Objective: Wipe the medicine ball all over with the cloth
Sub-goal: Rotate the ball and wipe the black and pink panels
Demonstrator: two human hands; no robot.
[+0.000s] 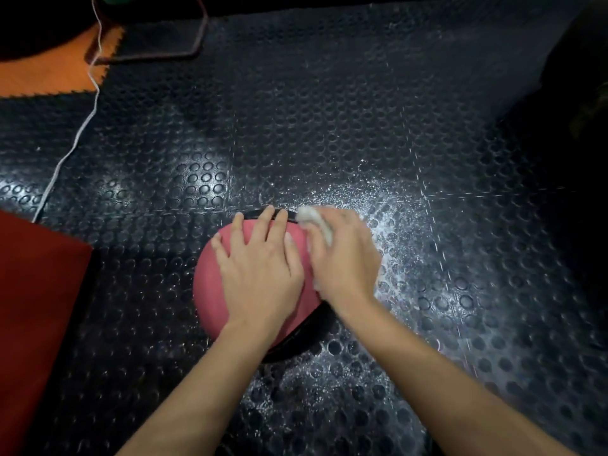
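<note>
- The medicine ball (210, 284), pink with a black band round it, sits on the floor (329, 126), a dark studded rubber mat, just in front of the person.
- The left hand (260, 271) lies flat on top of the ball, its fingers (237, 232) straight and spread, steadying it without gripping.
- The right hand (345, 261) is on the ball's right side, touching the left hand, with a white cloth (316, 222) bunched in it. Its fingers seem curled round the cloth, but the hand is blurred, so I cannot tell exactly how they lie.
- The wiping looks to be partway through: the cloth is on the upper right, while the left face and the underside against the floor show no sign either way.
- White specks and a wet-looking sheen cover the floor to the right of the ball. A slick mat could let the ball slide or roll out from under the flat left hand if the right hand pushes sideways too hard.
- The cloth is a small wad, and it could slip out of the hand during a fast stroke.
- The underside will likely be missed unless the ball gets turned, and then the clean side could pick up that residue from the floor.
- A white cord (82, 126) runs across the floor well to the left, near a red mat (33, 291), and a rolling ball could catch on it.
</note>
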